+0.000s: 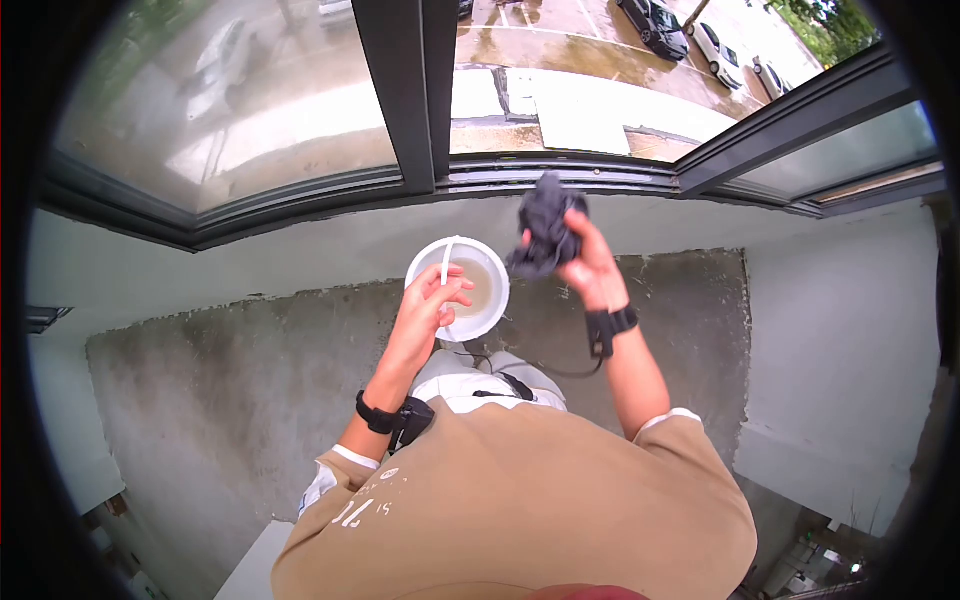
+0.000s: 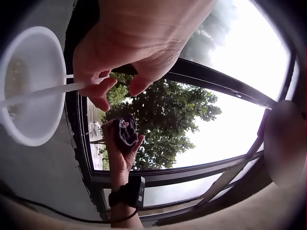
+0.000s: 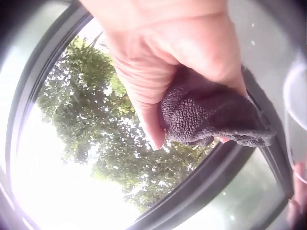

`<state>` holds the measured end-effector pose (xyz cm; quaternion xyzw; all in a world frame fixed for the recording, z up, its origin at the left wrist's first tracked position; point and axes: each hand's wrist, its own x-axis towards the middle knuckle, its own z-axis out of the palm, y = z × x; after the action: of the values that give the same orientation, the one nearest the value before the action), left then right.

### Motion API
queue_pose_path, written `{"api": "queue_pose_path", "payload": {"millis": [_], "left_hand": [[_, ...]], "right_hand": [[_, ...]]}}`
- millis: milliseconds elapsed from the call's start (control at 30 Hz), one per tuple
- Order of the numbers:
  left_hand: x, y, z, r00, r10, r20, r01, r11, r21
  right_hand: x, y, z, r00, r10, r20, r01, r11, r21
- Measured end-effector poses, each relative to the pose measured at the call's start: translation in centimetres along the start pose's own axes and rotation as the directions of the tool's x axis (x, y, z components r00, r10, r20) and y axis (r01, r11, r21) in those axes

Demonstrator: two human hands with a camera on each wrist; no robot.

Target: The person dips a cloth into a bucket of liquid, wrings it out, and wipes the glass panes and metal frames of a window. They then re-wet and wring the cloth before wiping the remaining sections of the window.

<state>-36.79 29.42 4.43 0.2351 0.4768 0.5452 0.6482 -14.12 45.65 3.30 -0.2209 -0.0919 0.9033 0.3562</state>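
Note:
A white bucket (image 1: 498, 300) with cloudy water in it hangs in front of the person's legs. My left hand (image 1: 415, 318) holds its thin white handle (image 1: 449, 252), fingers hooked round it. In the left wrist view the handle (image 2: 53, 91) runs from the curled fingers across the bucket mouth. My right hand (image 1: 594, 268) grips a bunched dark grey towel (image 1: 547, 225), to the right of the bucket and near the window sill. The right wrist view shows the towel's rough terry weave (image 3: 192, 112) squeezed between thumb and fingers, with a loose edge hanging out.
A dark-framed window (image 1: 405, 100) stands ahead, its right part open above the sill track (image 1: 560, 178). Parked cars (image 1: 655, 28) are outside. Below the sill is a pale wall (image 1: 300, 245), then a grey concrete floor (image 1: 220, 400). A black cable (image 1: 570, 374) trails from the right wrist.

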Motion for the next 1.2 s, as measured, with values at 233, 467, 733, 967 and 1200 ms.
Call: {"api": "queue_pose_path", "payload": {"millis": [233,467,733,967,1200], "left_hand": [[0.4,0.7,-2.3,0.997,-0.021,-0.073,0.016,0.998,-0.063],[-0.4,1.9,-4.5,0.984,0.034,-0.177,-0.056,0.991,-0.121],[-0.5,1.1,-4.4,0.968,0.053,-0.245,-0.084,0.99,-0.115],[0.1,0.9,-3.2,0.975,0.067,-0.213,-0.098,0.986,-0.135],[0.9,0.3,-2.4,0.978,0.062,-0.197,-0.092,0.985,-0.147]], "right_hand": [[13.9,-8.9,3.3,0.963,-0.27,0.004,0.259,0.919,-0.298],[22.1,-10.7,3.7,0.917,-0.352,-0.186,0.28,0.903,-0.326],[25.5,-11.4,2.3,0.806,-0.517,-0.287,0.36,0.814,-0.455],[19.8,-12.2,3.7,0.971,-0.239,0.03,0.241,0.962,-0.13],[17.9,-10.9,0.2,0.957,-0.27,-0.102,0.269,0.963,-0.024]]}}
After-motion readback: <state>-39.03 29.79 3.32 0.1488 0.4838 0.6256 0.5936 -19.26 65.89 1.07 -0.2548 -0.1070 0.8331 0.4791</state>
